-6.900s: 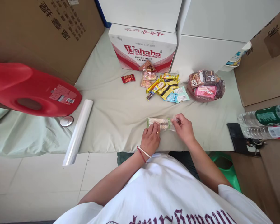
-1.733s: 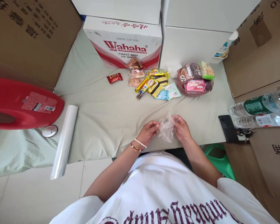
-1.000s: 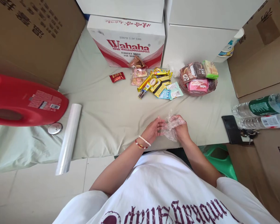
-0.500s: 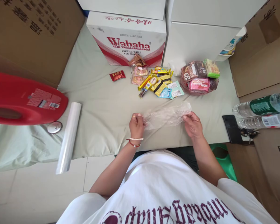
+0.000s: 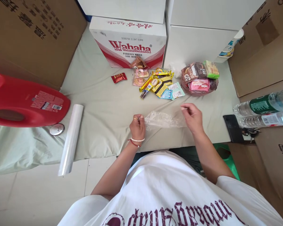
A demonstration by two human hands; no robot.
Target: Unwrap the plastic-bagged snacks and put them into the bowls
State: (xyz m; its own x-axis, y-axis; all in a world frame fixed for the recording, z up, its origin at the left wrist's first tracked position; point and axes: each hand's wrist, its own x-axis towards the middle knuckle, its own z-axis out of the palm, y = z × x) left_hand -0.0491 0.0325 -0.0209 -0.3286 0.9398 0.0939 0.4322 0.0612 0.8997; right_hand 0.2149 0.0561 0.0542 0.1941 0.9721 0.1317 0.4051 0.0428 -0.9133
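A crumpled piece of clear plastic film [image 5: 159, 120] stretches above the cloth-covered table in front of me. My left hand [image 5: 137, 126] is closed in a pinch on its left end. At the film's faint right end is my right hand [image 5: 193, 117], raised a little, slightly blurred, its fingers drawn together. Whether film is between those fingertips I cannot make out. Beyond the film lies a pile of wrapped snacks [image 5: 161, 83], yellow, pink and blue. A single red packet [image 5: 119, 78] lies left of the pile. To its right, a round bowl [image 5: 200, 92] holds more packaged snacks.
A roll of clear wrap [image 5: 72, 139] overhangs the table's front edge beside a red jug [image 5: 25, 100] and a round lid [image 5: 57, 129]. At right are a black phone [image 5: 233, 128], keys [image 5: 252, 132] and water bottles [image 5: 264, 105]. A Wahaha carton [image 5: 129, 40] stands behind.
My right hand has turned and risen slightly from its pinch on the film's right end. The film looks lower and more bunched. My left hand keeps its hold.
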